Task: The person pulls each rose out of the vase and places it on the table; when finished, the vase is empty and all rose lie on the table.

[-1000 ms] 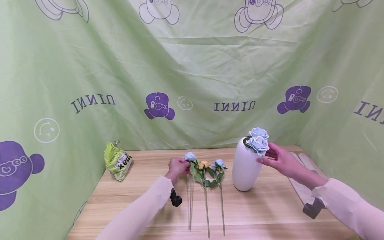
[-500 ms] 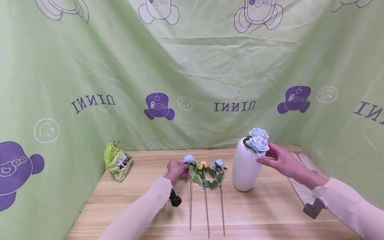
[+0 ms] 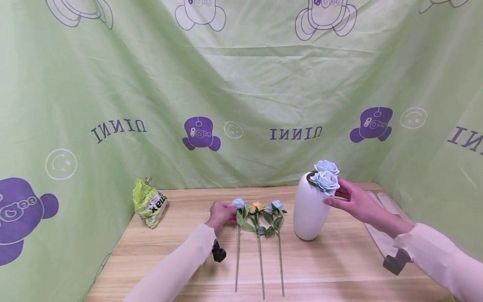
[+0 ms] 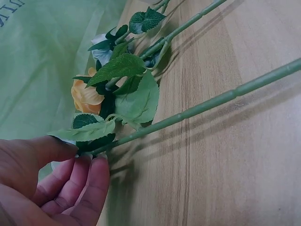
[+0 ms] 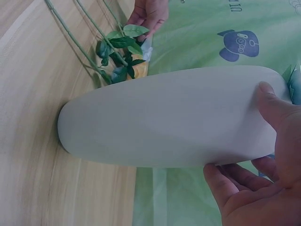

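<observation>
In the head view, my left hand [image 3: 221, 214] is at the leftmost light-blue artificial rose [image 3: 238, 204], whose stem points toward me. My left thumb and fingertips pinch its green stem [image 4: 188, 114] just below the bloom, which is mostly hidden in the left wrist view. Beside it on the table lie an orange rose [image 3: 257, 207] and another light-blue rose [image 3: 276, 205], both with leaves. My right hand [image 3: 352, 201] holds an upright white vase [image 3: 310, 214] near its top, thumb on one side [image 5: 267, 92] and fingers on another. Two large light-blue roses [image 3: 326, 181] stand in the vase's mouth.
A crumpled green-and-white bag [image 3: 149, 204] sits at the table's back left. Pale flat pieces [image 3: 380, 241] lie at the right edge, partly behind my right arm. Green printed cloth [image 3: 241, 84] hangs around the wooden table [image 3: 332, 268].
My left hand has lowered the left blue rose slightly, and its stem now lies closer to the tabletop, its lower end shifted a little left. The right hand and vase look the same.
</observation>
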The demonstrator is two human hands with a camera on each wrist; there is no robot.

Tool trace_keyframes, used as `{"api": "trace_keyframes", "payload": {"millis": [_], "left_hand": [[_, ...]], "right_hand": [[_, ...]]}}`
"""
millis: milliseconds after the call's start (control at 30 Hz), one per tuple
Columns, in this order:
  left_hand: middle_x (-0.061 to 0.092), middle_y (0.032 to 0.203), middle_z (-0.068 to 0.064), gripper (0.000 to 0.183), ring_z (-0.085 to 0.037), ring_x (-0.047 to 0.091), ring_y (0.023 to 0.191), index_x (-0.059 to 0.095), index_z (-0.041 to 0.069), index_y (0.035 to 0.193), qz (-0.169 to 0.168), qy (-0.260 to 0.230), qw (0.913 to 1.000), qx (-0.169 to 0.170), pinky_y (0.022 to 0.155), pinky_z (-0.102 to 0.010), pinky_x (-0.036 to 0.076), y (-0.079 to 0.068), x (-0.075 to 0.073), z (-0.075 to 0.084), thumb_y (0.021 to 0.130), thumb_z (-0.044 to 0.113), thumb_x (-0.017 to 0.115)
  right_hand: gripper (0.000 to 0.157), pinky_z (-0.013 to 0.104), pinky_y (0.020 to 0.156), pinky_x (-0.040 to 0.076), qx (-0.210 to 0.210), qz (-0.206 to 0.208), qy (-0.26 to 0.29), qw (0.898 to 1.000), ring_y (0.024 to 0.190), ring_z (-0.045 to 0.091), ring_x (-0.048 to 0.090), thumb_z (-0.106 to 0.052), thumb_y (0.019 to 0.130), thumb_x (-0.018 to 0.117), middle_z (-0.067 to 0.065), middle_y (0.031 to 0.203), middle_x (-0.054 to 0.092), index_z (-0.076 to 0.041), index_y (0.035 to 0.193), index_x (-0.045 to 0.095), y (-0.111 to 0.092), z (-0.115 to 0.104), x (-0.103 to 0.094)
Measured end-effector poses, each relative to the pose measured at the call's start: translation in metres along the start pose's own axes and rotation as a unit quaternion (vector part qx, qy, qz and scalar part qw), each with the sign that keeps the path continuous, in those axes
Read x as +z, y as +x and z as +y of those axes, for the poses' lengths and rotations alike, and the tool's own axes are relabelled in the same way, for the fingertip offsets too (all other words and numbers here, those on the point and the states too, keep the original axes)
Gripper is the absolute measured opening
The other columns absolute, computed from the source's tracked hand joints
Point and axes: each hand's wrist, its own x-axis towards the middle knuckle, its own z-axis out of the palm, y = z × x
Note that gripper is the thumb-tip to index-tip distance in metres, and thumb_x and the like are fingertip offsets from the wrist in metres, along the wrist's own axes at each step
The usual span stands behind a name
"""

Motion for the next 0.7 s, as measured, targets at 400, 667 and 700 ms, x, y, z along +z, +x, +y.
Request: {"api": "trace_keyframes", "payload": {"millis": [400,667,700], "left_hand": [[0.072,0.071,-0.012,0.014,-0.011,0.064,0.051,0.073,-0.005,0.088,0.015,0.058,0.9978,0.029,0.058,-0.032,0.063,-0.0054,-0.0008,0.0029,0.076,-0.009,0.067],[0.072,0.068,-0.014,0.008,-0.025,0.069,0.056,0.075,-0.001,0.083,0.046,0.105,0.9895,0.089,0.048,-0.023,0.054,-0.0043,-0.0066,0.0057,0.077,-0.004,0.070],[0.073,0.071,-0.016,0.009,-0.028,0.070,0.059,0.075,-0.001,0.084,0.051,0.106,0.9881,0.098,0.048,-0.021,0.052,-0.0039,-0.0077,0.0063,0.078,-0.004,0.070]], "right_hand": [[0.071,0.050,0.098,0.056,-0.004,-0.002,0.004,1.000,0.129,0.050,0.054,-0.027,0.095,0.069,0.031,0.145,0.051,0.001,0.150,0.035,-0.0010,0.0011,0.0008],[0.071,0.048,0.098,0.057,-0.005,0.001,-0.002,1.000,0.129,0.048,0.055,-0.030,0.094,0.070,0.029,0.144,0.053,-0.001,0.150,0.036,-0.0004,0.0008,0.0000],[0.070,0.048,0.098,0.057,-0.006,0.001,-0.001,1.000,0.129,0.048,0.055,-0.029,0.094,0.070,0.029,0.144,0.053,-0.001,0.150,0.037,-0.0003,0.0008,0.0002]]}}
